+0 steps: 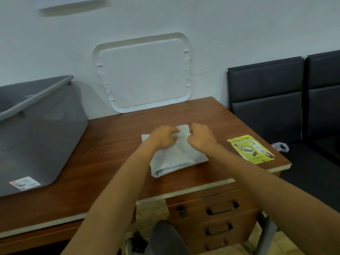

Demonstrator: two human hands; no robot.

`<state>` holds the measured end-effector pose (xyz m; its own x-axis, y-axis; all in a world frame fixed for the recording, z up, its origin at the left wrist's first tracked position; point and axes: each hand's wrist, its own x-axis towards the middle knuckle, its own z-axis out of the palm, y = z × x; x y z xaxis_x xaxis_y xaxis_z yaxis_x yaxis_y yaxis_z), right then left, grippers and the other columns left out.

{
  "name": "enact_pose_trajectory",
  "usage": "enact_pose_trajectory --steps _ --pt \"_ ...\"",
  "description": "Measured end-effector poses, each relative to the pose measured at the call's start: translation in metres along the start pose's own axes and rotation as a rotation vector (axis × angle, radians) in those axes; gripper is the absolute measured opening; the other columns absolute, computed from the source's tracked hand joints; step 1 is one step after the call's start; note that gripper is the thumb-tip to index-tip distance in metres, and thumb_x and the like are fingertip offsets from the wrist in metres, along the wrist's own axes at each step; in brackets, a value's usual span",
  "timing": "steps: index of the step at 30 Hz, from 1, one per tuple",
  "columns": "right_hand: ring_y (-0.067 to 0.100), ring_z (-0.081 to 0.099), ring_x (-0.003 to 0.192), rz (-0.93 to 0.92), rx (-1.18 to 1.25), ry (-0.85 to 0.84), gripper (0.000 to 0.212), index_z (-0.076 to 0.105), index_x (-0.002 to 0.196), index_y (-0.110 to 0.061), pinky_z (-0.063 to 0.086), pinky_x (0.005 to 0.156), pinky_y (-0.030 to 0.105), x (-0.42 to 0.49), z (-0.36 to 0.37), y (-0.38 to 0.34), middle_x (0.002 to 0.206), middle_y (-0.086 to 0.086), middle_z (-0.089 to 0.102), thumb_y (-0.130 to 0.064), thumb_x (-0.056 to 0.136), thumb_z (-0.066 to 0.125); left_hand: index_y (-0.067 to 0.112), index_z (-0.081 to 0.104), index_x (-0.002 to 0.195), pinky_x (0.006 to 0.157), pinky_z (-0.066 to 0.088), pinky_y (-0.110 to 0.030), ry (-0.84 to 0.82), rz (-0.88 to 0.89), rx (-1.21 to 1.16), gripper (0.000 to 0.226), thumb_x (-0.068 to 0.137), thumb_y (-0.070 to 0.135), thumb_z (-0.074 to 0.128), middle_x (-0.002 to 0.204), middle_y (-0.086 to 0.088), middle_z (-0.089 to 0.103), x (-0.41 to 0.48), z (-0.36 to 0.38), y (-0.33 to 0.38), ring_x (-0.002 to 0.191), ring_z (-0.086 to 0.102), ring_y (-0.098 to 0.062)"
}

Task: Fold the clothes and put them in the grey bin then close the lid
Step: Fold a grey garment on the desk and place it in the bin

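Centrally on the wooden desk [110,144], left hand [162,137] and right hand [201,138] pinch grey cloth [176,159]; white wall [239,34] behind.

On the brown wooden desk [110,144] a grey bin [36,135] is placed at the left, a folded grey cloth [176,161] in the middle, a yellow leaflet [251,149] near the right edge. A white lid [145,74] is stood at the far edge.

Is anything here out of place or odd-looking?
Mildly. The white lid leans on edge against the wall, off the grey bin. A yellow leaflet lies askew by the right edge of the desk, and a crumpled plastic scrap sits on the black seat.
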<state>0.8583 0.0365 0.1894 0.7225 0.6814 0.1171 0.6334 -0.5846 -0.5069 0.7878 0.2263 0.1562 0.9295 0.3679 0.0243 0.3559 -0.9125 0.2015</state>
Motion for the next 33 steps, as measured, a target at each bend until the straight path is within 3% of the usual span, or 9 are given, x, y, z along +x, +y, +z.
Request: enact_pose_trajectory --steps 4,7,10,12,15,19,22,26,33 --pt "0.034 0.053 0.125 -0.118 -0.152 -0.156 0.042 0.05 0.136 -0.009 0.043 0.101 0.043 0.001 0.045 -0.028 0.138 0.017 0.053 -0.034 0.103 0.046 0.054 0.011 0.158 0.126 0.005 -0.053 -0.091 -0.219 0.036 0.056 0.104 0.066 0.015 0.173 0.002 0.004 -0.018 0.03 -0.023 0.158 0.004 -0.029" --pt "0.035 0.016 0.153 -0.106 -0.236 -0.292 0.066 0.026 0.158 -0.016 0.009 0.123 0.055 -0.003 0.082 -0.032 0.165 0.019 0.02 -0.055 0.105 0.027 0.05 0.006 0.16 0.123 0.007 -0.058 -0.051 -0.452 0.047 0.059 0.104 0.063 0.012 0.172 -0.006 0.007 -0.028 0.025 -0.027 0.156 0.009 -0.035" --pt "0.037 0.003 0.156 -0.143 -0.315 -0.306 0.06 0.02 0.161 -0.033 -0.005 0.121 0.063 0.014 0.085 -0.03 0.169 0.013 0.011 -0.056 0.105 0.02 0.029 0.022 0.162 0.109 0.034 -0.064 -0.085 -0.638 0.258 0.067 0.104 0.061 0.012 0.157 -0.02 0.038 -0.031 0.009 -0.023 0.141 0.038 -0.044" --pt "0.042 0.005 0.155 -0.094 -0.357 -0.345 0.057 0.023 0.16 -0.038 -0.006 0.121 0.065 0.033 0.069 -0.032 0.169 0.014 0.012 -0.054 0.105 0.023 0.009 0.053 0.144 0.085 0.057 -0.058 -0.166 -0.713 0.429 0.069 0.107 0.053 0.015 0.125 -0.024 0.064 -0.037 -0.009 -0.015 0.106 0.063 -0.046" --pt "0.047 0.018 0.15 0.008 -0.406 -0.289 0.056 0.039 0.155 -0.024 0.0 0.122 0.066 0.054 0.056 -0.031 0.162 0.021 0.027 -0.043 0.102 0.037 0.001 0.07 0.12 0.055 0.06 -0.052 -0.224 -0.751 0.585 0.043 0.105 0.025 0.038 0.098 -0.023 0.07 -0.045 -0.025 -0.005 0.074 0.071 -0.043" --pt "0.036 0.039 0.139 -0.135 -0.32 -0.149 0.045 0.056 0.137 -0.016 0.014 0.123 0.058 0.057 0.066 -0.054 0.147 0.016 0.046 -0.034 0.097 0.049 0.006 0.059 0.137 0.101 0.047 -0.06 -0.029 -0.538 0.654 0.048 0.104 0.035 0.038 0.14 -0.027 0.056 -0.051 -0.017 -0.015 0.127 0.054 -0.049" --pt "0.034 0.024 0.15 -0.246 -0.288 -0.157 0.052 0.046 0.149 -0.019 0.006 0.124 0.057 0.052 0.088 -0.062 0.161 0.016 0.032 -0.042 0.104 0.037 0.025 0.038 0.154 0.121 0.018 -0.055 0.066 -0.441 0.243 0.058 0.106 0.052 0.021 0.16 -0.017 0.036 -0.061 0.014 -0.037 0.149 0.026 -0.039" --pt "0.032 0.003 0.156 -0.195 -0.303 -0.183 0.066 0.022 0.162 -0.031 -0.003 0.122 0.063 0.052 0.113 -0.042 0.17 0.008 0.012 -0.061 0.103 0.016 0.035 0.015 0.163 0.126 -0.007 -0.05 0.156 -0.518 0.001 0.063 0.105 0.058 0.012 0.17 -0.019 0.007 -0.066 0.034 -0.048 0.158 -0.003 -0.033" --pt "0.034 0.011 0.155 -0.216 -0.326 -0.103 0.064 0.024 0.161 -0.03 0.008 0.122 0.063 0.057 0.122 -0.042 0.169 0.009 0.018 -0.058 0.104 0.019 0.033 0.013 0.164 0.125 -0.008 -0.05 0.152 -0.517 0.025 0.064 0.104 0.056 0.011 0.169 -0.022 0.006 -0.059 0.036 -0.051 0.158 -0.002 -0.034"
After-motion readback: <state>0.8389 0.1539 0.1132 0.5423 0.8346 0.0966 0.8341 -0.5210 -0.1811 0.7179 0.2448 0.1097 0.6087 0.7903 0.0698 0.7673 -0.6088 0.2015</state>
